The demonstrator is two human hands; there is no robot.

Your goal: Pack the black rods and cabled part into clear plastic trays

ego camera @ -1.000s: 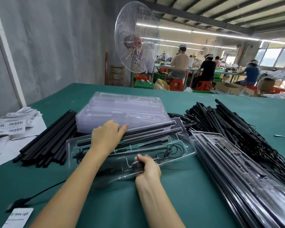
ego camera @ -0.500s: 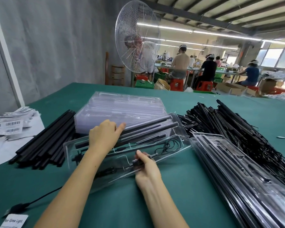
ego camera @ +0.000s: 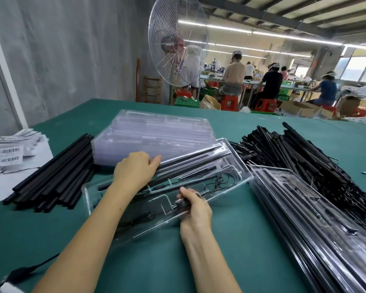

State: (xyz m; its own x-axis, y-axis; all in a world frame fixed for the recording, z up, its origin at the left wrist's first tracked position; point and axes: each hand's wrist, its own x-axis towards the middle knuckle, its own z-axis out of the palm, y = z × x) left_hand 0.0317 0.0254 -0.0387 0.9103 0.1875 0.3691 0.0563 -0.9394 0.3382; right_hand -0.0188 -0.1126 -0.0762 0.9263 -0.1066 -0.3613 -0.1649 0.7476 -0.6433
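- Left hand [ego camera: 135,172] lies palm-down on the desk [ego camera: 156,261], fingers bent over the rods [ego camera: 199,160] in the tray [ego camera: 242,173]; I cannot tell whether its grip clamps them.
- Right hand [ego camera: 193,208] sits at the tray's near edge, grip pinched on the cabled part [ego camera: 181,205].

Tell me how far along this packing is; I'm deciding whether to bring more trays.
Done: filled trays lie stacked at the right. In hand: the open tray holds black rods and a coiled cable; the left hand rests on the rods, the right hand holds the cabled part's dark end. Left: a pile of loose rods, a heap of cabled parts and a stack of empty trays.
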